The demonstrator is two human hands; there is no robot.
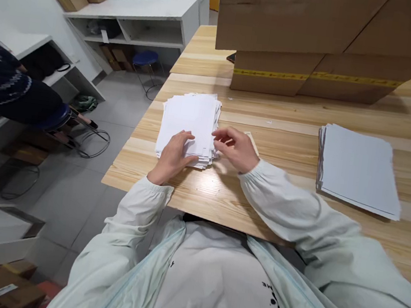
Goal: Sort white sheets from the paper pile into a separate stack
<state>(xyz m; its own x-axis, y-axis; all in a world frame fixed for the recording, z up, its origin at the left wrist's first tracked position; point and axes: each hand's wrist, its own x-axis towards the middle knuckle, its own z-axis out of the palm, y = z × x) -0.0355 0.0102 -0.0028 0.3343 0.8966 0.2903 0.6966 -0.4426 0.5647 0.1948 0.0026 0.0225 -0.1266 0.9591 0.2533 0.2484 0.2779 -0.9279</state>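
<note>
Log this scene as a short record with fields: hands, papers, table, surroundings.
left hand: flat on near edge of white stack
right hand: fingers at the stack's right edge, seemingly picking at sheets
grey stack: lies apart, to the right
table: light wood
boxes: cardboard, piled at the far side
stool: blue, on floor at left
other person: dark sleeve at left edge

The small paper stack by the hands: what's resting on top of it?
On the small paper stack lies the left hand; the right hand touches its right edge. Sheets underneath are covered.
</note>
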